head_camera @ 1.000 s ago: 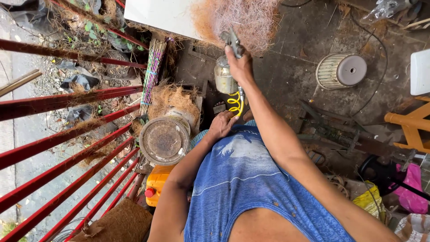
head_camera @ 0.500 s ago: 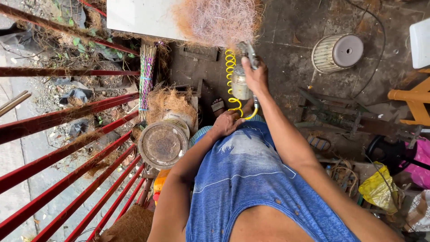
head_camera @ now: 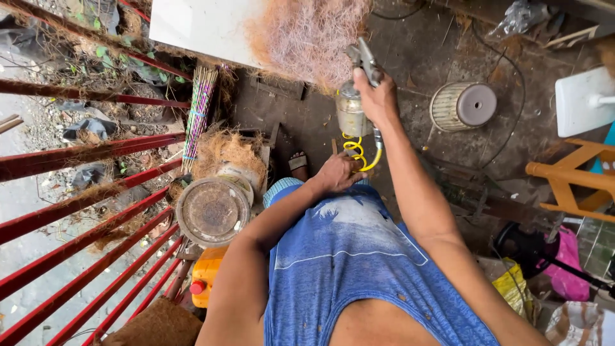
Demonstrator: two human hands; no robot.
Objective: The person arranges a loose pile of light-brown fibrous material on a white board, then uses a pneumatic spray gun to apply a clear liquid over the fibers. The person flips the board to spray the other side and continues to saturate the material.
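Note:
My right hand point(head_camera: 378, 96) is raised and gripped around a metal spray gun point(head_camera: 360, 61) with a dull metal cup point(head_camera: 352, 110) hanging beneath it. The nozzle points toward a mass of brown coir fibre point(head_camera: 307, 35) lying on a white board point(head_camera: 202, 25). A yellow coiled air hose point(head_camera: 357, 152) drops from the gun. My left hand point(head_camera: 338, 173) rests on my knee, its fingers touching the hose coil. A sandalled foot point(head_camera: 298, 163) shows below on the concrete floor.
Red metal railings point(head_camera: 83, 224) run along the left. A round rusty tin lid point(head_camera: 213, 211) and more fibre point(head_camera: 224, 148) sit beside my left knee, an orange-yellow jug point(head_camera: 206, 282) below. A ribbed round container point(head_camera: 462, 106), a white object point(head_camera: 583, 102) and an orange wooden stool point(head_camera: 573, 179) stand at right.
My right hand has kept the spray gun raised at the fibre while the view shifted. The left hand stays at the knee by the yellow hose.

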